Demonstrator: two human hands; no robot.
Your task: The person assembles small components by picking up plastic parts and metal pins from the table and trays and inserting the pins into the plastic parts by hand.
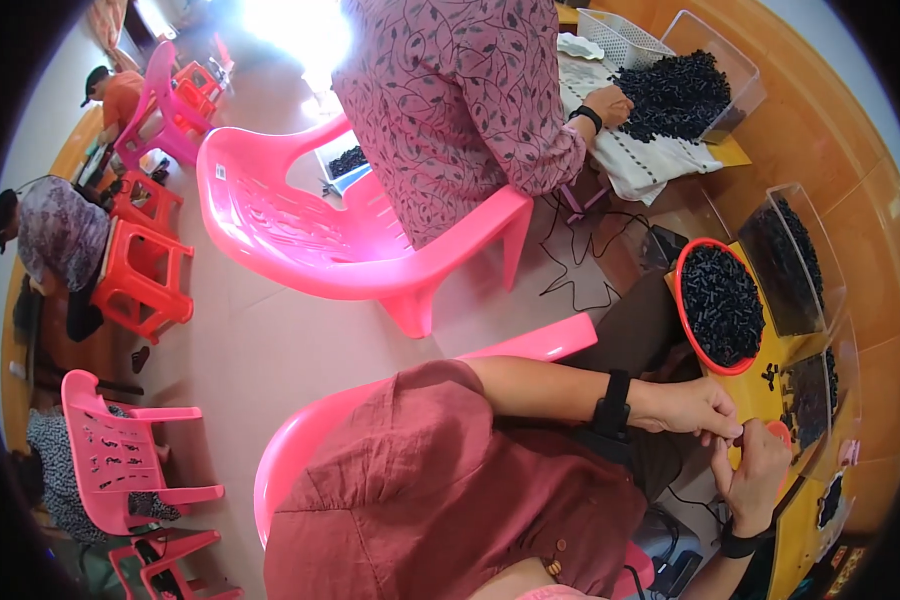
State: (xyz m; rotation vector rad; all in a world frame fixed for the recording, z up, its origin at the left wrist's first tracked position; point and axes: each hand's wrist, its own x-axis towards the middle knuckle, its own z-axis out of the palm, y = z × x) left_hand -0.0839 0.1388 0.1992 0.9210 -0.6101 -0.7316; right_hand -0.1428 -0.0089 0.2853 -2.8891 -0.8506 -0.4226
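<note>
My left hand [685, 407] reaches in with a black band on its wrist, its fingers closed in a pinch. Just below it, my right hand [757, 476] is also closed, and the fingertips of both meet. Between them shows a tiny dark piece [737, 438], too small to make out in detail. Beside my right hand is a small orange-red bowl [781, 432], partly hidden by the fingers. A red basin [679, 305] heaped with small black parts [722, 306] stands beyond my left hand. A few loose black parts [770, 376] lie on the yellow tabletop [753, 392].
Clear bins [815, 255] with black parts line the wall side. A person [460, 110] in patterned clothing stands at the far table, one hand [608, 106] at a black heap [675, 95]. Pink chair [370, 275], red stools [140, 270] and seated people [65, 235] are left. Cables [580, 265] trail below.
</note>
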